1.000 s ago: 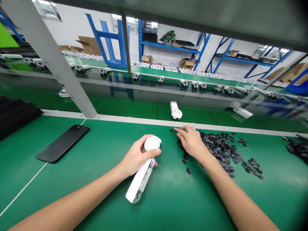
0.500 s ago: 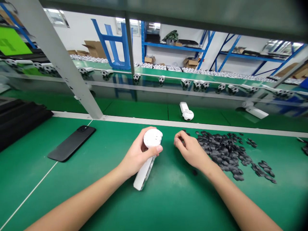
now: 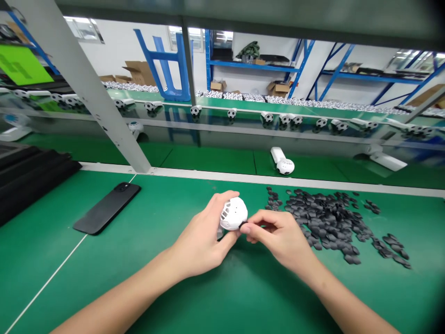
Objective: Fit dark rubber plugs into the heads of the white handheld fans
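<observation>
One white device (image 3: 233, 218) between fingers and thumb of our left hand (image 3: 200, 239); our right hand (image 3: 285, 234) pinches a black piece (image 3: 242, 224) at its edge. Probably light, stiff, slick: we'd grip the round head (image 3: 238, 211).

Left of the fingers (image 3: 263, 216), 1 black phone (image 3: 104, 211) lies on the green desk (image 3: 167, 208), a black layered pile (image 3: 31, 181) farther left. Beyond the fingers, leftward, stand 1 slanted grey post (image 3: 86, 88) and 1 upturned blue stool (image 3: 175, 94); straight beyond, blue shelving (image 3: 208, 58).
</observation>
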Available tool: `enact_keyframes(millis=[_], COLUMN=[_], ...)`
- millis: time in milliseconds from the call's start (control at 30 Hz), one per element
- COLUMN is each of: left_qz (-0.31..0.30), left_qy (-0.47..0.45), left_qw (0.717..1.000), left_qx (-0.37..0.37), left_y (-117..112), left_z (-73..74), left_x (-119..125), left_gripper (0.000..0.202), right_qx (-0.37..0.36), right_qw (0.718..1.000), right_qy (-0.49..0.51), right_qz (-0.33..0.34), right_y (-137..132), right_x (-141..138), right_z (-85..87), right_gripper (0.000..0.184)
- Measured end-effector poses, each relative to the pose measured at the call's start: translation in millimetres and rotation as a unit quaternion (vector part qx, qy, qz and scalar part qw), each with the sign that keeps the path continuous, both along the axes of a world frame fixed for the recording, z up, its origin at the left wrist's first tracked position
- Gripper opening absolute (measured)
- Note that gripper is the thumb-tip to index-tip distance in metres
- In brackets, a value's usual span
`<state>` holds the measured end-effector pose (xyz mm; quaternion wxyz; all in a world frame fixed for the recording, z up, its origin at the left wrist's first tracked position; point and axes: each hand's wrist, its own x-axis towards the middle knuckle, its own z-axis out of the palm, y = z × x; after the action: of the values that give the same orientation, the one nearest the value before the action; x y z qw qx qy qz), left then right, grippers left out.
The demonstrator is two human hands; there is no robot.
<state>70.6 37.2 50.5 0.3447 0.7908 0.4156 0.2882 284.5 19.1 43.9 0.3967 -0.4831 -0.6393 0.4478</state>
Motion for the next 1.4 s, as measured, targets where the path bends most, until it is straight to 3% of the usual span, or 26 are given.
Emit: enact_keyframes(millis=[200,433,533,567,633,700,967,1067,1167,1333,1400], left_qz=[0.028,0.019,0.01,0.002,-0.021,-0.038,-0.04,-0.024,0.002,0.058,0.08], left_qy=[0.03,0.046,0.042,0.037,0.026,0.016,0.016,0.039,0.074,0.018,-0.044], left_qw=[0.999,0.999,0.999,0.999,0.999,0.999,0.999,0.999,0.996,0.998,0.995], left_qx=[-0.015,0.013,0.018,0.019,0.026,0.035,0.016,-0.017,-0.053,0.022,0.046], left_y=[-0.6,4.1,3.7,3.4,3.0,2.7,7.0,12.0,16.7,19.3,18.5], left_z=[-0.1,-7.7,-6.9,-6.2,-4.9,-4.6,-1.0,6.7,11.6,6.4,2.2], left_x=[5.6,7.7,7.6,7.6,7.3,6.9,6.0,6.3,3.8,-8.1,-12.2], left_gripper=[0.081,0.074,0.072,0.071,0.069,0.067,0.067,0.067,0.059,0.047,0.055], right_qx=[0.07,0.114,0.09,0.069,0.014,-0.03,-0.048,-0.037,0.039,0.164,0.183], right_qw=[0.995,0.988,0.992,0.994,0.995,0.988,0.984,0.992,0.999,0.936,0.907], right_qy=[-0.039,-0.074,-0.025,0.012,0.095,0.152,0.171,0.118,-0.029,-0.268,-0.349], right_qz=[-0.061,-0.071,-0.086,-0.081,-0.041,0.004,0.01,0.041,0.021,-0.155,-0.15], right_y=[-6.7,-4.3,-2.4,-2.1,-2.2,-3.1,-0.4,8.0,20.0,48.3,60.0], right_x=[-8.4,-6.5,-5.7,-5.4,-4.8,-4.0,-5.4,3.7,29.6,87.2,101.2], right_z=[4.4,-2.6,-6.1,-6.7,-7.2,-7.2,-5.4,-0.8,2.3,-16.6,-29.7], right_gripper=[0.018,0.023,0.013,0.018,0.05,0.064,0.059,0.054,0.025,0.029,0.029])
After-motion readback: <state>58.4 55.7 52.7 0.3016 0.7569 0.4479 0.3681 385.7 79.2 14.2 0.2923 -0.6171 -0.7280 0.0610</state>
